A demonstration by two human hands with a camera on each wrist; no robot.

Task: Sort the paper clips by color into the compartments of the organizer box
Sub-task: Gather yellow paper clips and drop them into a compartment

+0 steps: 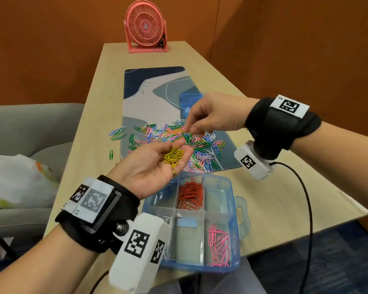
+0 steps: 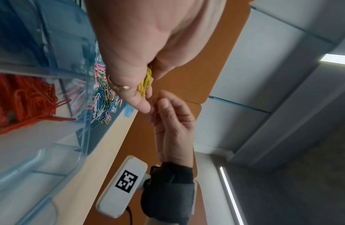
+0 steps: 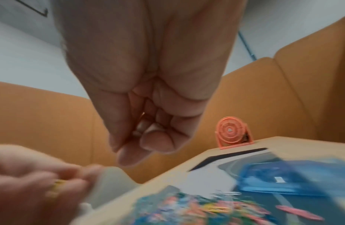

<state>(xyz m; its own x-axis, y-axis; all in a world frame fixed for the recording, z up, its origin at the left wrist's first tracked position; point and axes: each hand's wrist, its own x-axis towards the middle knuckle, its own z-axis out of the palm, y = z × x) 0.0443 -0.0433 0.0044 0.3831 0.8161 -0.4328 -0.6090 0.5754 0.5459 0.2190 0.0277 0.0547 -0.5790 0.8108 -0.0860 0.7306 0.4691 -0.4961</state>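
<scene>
both hands hover over the worktop [image 1: 263,200]: the left hand [image 1: 155,166] lies palm up, fingers loosely cupped around a heap of yellow paper clips [image 1: 173,156], while at its 1 o'clock the right hand [image 1: 210,115] hangs palm down with fingertips bunched together, though whether they pinch a clip i cannot tell. under them the mixed clip pile [image 1: 179,136] sprawls on the mat [image 1: 149,92]. at the left hand's 5 o'clock sits the organizer box [image 1: 235,209], with red clips [image 1: 190,194] in its far middle compartment and pink clips [image 1: 220,245] near right.
</scene>
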